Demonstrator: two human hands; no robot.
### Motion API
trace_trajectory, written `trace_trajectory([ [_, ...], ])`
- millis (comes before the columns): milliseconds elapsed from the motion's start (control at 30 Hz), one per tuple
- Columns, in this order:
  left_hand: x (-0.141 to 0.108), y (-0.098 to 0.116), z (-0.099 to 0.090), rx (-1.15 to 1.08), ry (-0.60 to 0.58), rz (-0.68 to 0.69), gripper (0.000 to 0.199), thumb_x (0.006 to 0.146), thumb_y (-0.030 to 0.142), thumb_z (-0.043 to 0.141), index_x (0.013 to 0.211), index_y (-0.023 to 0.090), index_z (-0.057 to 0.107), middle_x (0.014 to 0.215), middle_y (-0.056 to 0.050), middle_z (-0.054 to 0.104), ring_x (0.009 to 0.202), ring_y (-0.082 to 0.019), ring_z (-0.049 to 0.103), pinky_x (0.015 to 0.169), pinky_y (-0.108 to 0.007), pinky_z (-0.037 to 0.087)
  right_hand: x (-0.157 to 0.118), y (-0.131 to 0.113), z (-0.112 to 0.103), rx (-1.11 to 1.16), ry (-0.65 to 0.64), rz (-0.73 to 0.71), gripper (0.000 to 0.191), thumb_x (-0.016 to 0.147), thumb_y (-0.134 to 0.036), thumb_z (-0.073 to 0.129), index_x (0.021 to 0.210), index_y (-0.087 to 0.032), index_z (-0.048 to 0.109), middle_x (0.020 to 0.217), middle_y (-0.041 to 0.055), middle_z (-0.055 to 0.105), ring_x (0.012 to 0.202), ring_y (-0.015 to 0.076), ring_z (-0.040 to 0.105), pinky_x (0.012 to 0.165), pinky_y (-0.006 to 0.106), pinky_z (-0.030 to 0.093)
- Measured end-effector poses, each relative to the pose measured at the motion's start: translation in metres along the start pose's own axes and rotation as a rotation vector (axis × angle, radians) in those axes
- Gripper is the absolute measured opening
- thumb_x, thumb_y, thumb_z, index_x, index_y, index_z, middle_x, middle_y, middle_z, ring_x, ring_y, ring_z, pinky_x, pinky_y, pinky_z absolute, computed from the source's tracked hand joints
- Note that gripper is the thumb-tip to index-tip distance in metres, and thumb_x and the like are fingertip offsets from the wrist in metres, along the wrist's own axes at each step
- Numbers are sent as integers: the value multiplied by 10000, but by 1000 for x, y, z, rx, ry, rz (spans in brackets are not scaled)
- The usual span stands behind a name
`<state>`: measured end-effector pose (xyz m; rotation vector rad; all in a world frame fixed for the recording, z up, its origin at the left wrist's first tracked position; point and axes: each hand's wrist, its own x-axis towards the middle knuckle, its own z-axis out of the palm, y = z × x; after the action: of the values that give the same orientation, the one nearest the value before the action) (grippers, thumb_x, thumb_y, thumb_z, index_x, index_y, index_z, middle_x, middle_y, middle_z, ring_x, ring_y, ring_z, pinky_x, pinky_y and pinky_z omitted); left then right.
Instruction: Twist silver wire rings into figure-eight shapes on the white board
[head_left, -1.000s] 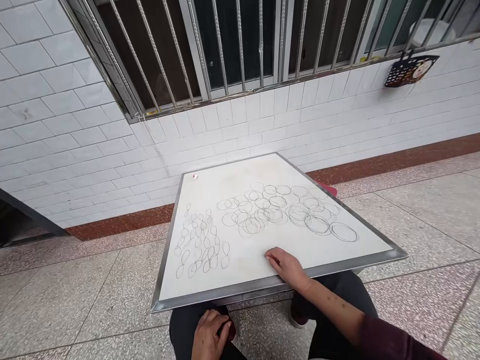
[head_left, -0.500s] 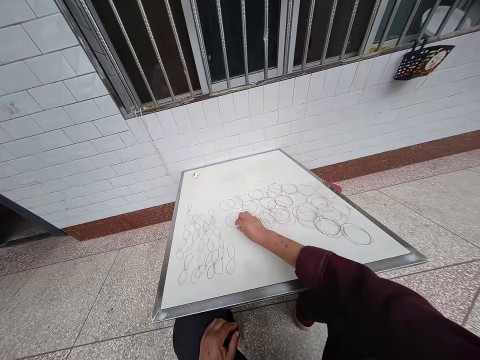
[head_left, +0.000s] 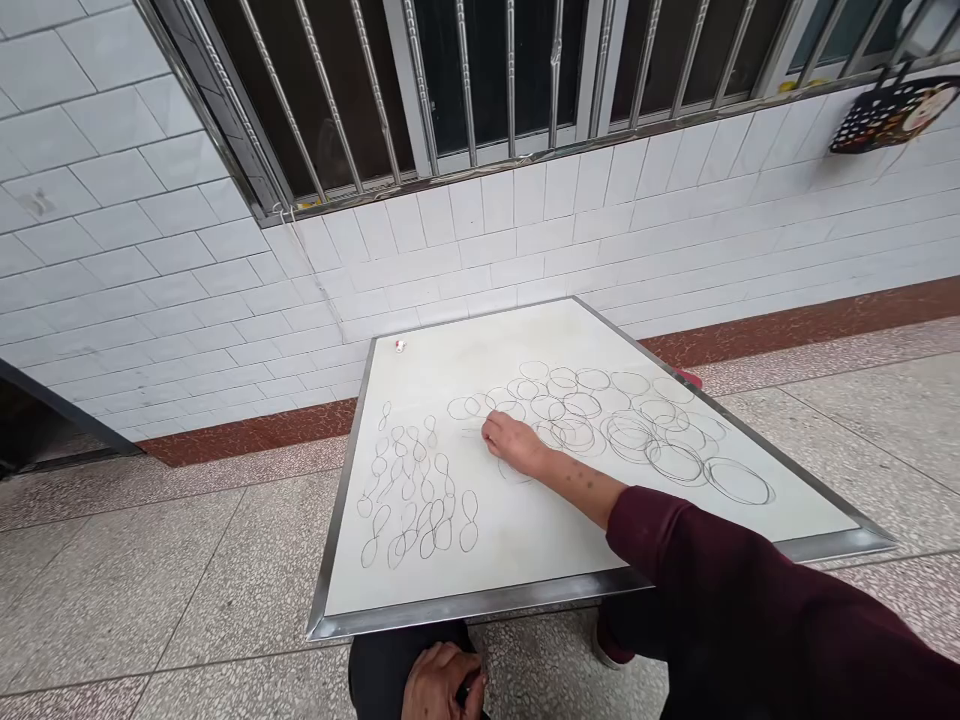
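My right hand (head_left: pixel 510 442) reaches over the white board tabletop (head_left: pixel 517 560), palm down, fingertips pinched together. A short thin dark line shows just left of the fingertips; what they hold is hidden. To its right lie several overlapping dark rings (head_left: pixel 675 462), and part of a ring shows under the wrist. Several narrow figure-eight loops (head_left: pixel 469 521) fill the board's left side. Whether the rings and loops are drawn lines or thin bands I cannot tell. My left hand (head_left: pixel 444 682) rests curled on my dark-trousered leg, below the front edge; a dark spot shows between thumb and fingers.
A small red-and-white item (head_left: pixel 400 346) sits at the board's far left corner. A metal rim (head_left: pixel 480 603) edges the board. Behind it stand a tiled wall (head_left: pixel 450 235) and a barred window (head_left: pixel 510 80). A dotted bag (head_left: pixel 892 115) hangs at right.
My right hand has shifted slightly right and back. The outline left of its fingertips now looks like a flat line rather than a curve. The whole view has shifted a little.
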<state>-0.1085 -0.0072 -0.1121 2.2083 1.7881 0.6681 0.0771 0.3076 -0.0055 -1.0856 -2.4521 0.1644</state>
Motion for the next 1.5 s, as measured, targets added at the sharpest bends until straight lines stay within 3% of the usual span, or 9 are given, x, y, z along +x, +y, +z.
trace_trajectory([
  [200, 4, 17, -14, -369, -51, -97, 289, 926, 374, 511, 847, 244, 756, 755, -73, 717, 727, -205, 659, 683, -303, 501, -21, 10, -40, 83, 169, 73, 171, 903, -128, 421, 977, -174, 569, 1069, 83, 585, 626, 113, 538, 511, 233, 376],
  [333, 29, 56, -51, -790, -144, -263, 348, 865, 505, 596, 892, 204, 768, 748, -74, 710, 695, -188, 636, 675, -289, 493, -48, 4, -62, 154, 215, 99, 120, 902, -157, 447, 963, -198, 542, 882, 27, 631, 601, 117, 579, 556, 240, 456],
  [467, 80, 91, -93, -1083, 66, -506, 361, 826, 490, 659, 980, 176, 748, 815, -77, 730, 733, -170, 644, 749, -294, 503, -82, -21, -75, 272, 370, -63, 129, 897, -141, 455, 956, -213, 545, 888, 44, 645, 777, 164, 634, 685, 286, 518],
  [533, 109, 97, -100, -1159, 199, -557, 435, 772, 500, 707, 1040, 158, 732, 871, -105, 737, 779, -193, 664, 768, -326, 521, -95, -31, -72, 310, 429, -152, 153, 896, -123, 444, 945, -218, 554, 917, 60, 642, 841, 180, 627, 733, 307, 518],
  [700, 156, 89, -59, -1063, 294, -535, 522, 715, 519, 714, 1066, 132, 713, 995, -154, 728, 908, -236, 679, 842, -384, 521, -106, -27, -39, 444, 321, -1, 94, 862, -155, 467, 878, -209, 543, 863, 48, 624, 793, 185, 605, 734, 332, 504],
  [900, 167, 84, -9, -835, 279, -453, 354, 721, 357, 701, 1013, 159, 727, 1091, -148, 720, 1008, -271, 659, 955, -429, 464, -117, 7, -8, 537, 292, 217, 52, 854, -211, 473, 863, -204, 523, 798, 24, 614, 719, 177, 599, 700, 338, 498],
  [1233, 184, 82, 1, -627, 317, -434, 318, 788, 267, 598, 1082, 199, 696, 1196, -130, 662, 1115, -295, 600, 948, -451, 455, -134, 16, -2, 871, 327, 404, 161, 919, -380, 459, 914, -220, 481, 812, 15, 637, 697, 173, 657, 679, 333, 530],
  [1367, 195, 96, -3, -699, 300, -422, 262, 743, 257, 667, 995, 218, 727, 1269, -127, 630, 1292, -326, 464, 1000, -461, 412, -142, 12, -11, 974, 433, 475, 223, 956, -439, 390, 935, -222, 438, 889, 38, 630, 708, 163, 657, 650, 318, 549],
  [1500, 197, 120, -18, -882, 270, -469, 360, 811, 398, 637, 1106, 198, 691, 1255, -155, 646, 1184, -312, 568, 910, -439, 469, -159, 1, -32, 864, 467, 391, 152, 956, -359, 453, 935, -213, 492, 868, 44, 613, 754, 172, 639, 683, 320, 542],
])
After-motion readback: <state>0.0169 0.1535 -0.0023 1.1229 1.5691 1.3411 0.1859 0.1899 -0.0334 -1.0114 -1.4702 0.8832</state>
